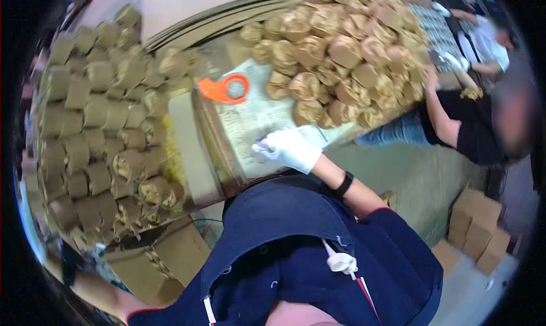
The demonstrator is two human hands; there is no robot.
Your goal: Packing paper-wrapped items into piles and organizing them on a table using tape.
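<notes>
My right hand [289, 149], in a white glove, is over a pale printed sheet [242, 121] on the work table. Its fingers are drawn together at the tips, and whatever they may hold is too small to name. Beyond it lies an orange tape dispenser [224, 90] with a roll of tape in its round end. Brown paper-wrapped bundles [344, 52] are heaped just past the hand on the right. My left arm [99, 289] stretches out to the lower left, with a dark band near the wrist; the left hand is lost at the dark rim.
Rows of brown paper-wrapped pieces [96, 118] are stacked on the left, beside a ridged cardboard strip [195, 149]. Flat cardboard sheets [222, 16] lie at the back. Open cartons [162, 263] and closed boxes [476, 223] stand below. Two people [455, 121] work at the right.
</notes>
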